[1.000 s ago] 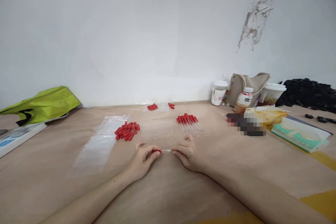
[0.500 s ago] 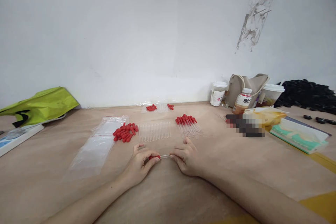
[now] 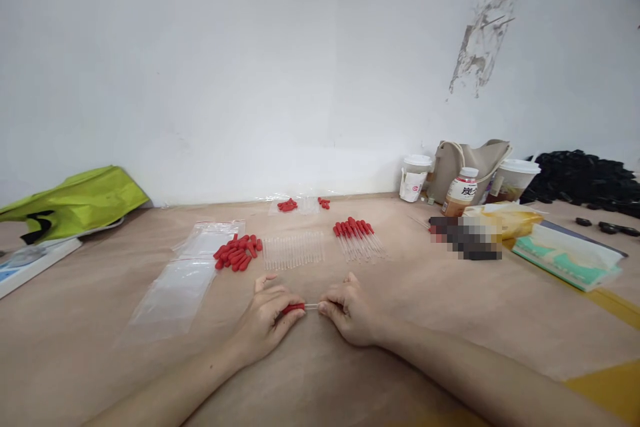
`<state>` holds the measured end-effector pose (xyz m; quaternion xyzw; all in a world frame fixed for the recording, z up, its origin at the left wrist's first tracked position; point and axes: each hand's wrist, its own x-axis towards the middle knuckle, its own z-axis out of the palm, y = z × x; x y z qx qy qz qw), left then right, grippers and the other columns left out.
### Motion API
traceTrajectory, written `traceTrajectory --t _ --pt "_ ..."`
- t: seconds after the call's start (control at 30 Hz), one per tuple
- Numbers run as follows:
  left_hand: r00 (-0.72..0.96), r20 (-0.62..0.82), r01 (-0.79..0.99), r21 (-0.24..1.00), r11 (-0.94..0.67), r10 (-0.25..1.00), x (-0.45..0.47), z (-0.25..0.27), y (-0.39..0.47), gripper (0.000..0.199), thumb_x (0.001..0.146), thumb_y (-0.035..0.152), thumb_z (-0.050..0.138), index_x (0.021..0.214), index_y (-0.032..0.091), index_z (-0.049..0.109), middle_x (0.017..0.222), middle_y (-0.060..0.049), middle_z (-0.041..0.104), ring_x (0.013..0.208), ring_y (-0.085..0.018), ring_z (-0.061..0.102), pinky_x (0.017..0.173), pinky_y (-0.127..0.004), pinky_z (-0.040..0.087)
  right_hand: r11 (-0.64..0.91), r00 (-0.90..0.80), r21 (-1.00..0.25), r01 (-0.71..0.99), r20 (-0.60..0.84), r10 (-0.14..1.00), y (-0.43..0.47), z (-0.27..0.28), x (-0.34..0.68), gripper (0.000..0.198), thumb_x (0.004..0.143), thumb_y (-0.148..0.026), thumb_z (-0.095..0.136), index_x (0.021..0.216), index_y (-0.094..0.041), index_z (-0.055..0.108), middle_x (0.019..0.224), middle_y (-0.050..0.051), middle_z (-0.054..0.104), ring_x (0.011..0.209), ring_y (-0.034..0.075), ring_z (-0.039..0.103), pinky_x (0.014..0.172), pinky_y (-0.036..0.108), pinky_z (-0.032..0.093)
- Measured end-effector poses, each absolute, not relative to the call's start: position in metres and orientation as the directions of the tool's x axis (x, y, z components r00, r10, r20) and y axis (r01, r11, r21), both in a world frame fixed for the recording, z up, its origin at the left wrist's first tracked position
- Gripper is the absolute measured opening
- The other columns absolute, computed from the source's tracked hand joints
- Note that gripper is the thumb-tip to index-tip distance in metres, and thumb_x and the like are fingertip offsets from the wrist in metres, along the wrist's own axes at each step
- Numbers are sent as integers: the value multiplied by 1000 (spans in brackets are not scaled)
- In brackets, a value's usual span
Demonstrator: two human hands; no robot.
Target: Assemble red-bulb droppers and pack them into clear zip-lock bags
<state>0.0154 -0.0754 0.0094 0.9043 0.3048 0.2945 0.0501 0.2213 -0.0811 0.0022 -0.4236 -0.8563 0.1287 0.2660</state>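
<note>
Works over a brown table (image 3: 310,380), clear bags (image 3: 173,293) at left. Holds left hand (image 3: 264,321) and right hand (image 3: 351,315) just apart, each clamped in a pinch. Faces a row of tubes (image 3: 293,251), between droppers (image 3: 355,233) at right and loose bulbs (image 3: 236,253) at left. Grips a red bulb (image 3: 294,308) in the left, a clear tube (image 3: 311,307) in the right, reaching the bulb's end.
</note>
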Motion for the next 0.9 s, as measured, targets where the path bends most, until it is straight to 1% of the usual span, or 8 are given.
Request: traceTrajectory --t 0.17,0.37,0.53,0.6,0.67,0.73,0.8,0.9 --pt "657 484 517 268 -813 578 17 11 -75 11 84 21 47 85 21 57 67 3 61 64 -13 56 91 -41 23 601 -500 -503 622 335 798 -82 2 220 22 82 -21 43 65 -18 57 64 -4 63 61 10 51 74 29 24" --pt "622 513 542 264 -798 592 16 13 -74 14 86 25 43 84 21 57 72 1 63 68 -14 57 91 -41 24 592 -462 -534 604 370 806 -88 8 218 23 83 -22 41 66 -17 56 64 -4 61 60 9 50 71 26 27" --pt "606 520 571 241 -784 602 12 16 -74 12 86 26 45 86 22 57 80 -1 64 79 -17 57 89 -40 24 678 -522 -327 658 451 724 -99 20 217 20 78 -23 47 60 -18 56 63 -2 61 64 11 50 69 28 25" --pt "579 534 599 234 -766 616 7 14 -70 14 85 27 47 94 23 56 88 -3 64 86 -19 56 88 -40 25 663 -523 -305 683 429 736 -94 22 223 21 76 -23 49 57 -18 56 60 -2 61 61 11 50 70 29 26" --pt "511 560 646 250 -721 653 1 12 -65 18 84 29 47 101 24 53 95 -4 64 90 -20 55 88 -41 26 567 -406 -386 727 424 809 -81 24 235 24 78 -27 45 60 -20 59 61 -2 62 59 12 51 70 29 29" --pt "442 563 691 283 -665 699 -5 9 -59 18 84 30 47 100 23 53 95 -3 63 90 -20 55 88 -41 27 379 -161 -534 755 409 898 -59 28 253 30 82 -33 39 68 -20 62 65 0 63 60 13 53 65 26 32" --pt "407 538 718 311 -623 738 -9 8 -56 17 84 31 46 96 23 55 92 -2 64 86 -20 56 86 -41 28 140 115 -635 759 343 932 -33 34 273 34 82 -37 37 72 -19 63 67 2 64 61 15 55 60 26 33" --pt "421 491 734 310 -604 763 -9 10 -56 17 85 31 43 88 23 58 85 0 65 80 -19 57 85 -41 28 -132 356 -631 765 243 902 -2 41 296 30 76 -41 44 67 -20 64 68 3 64 65 17 56 60 26 32"
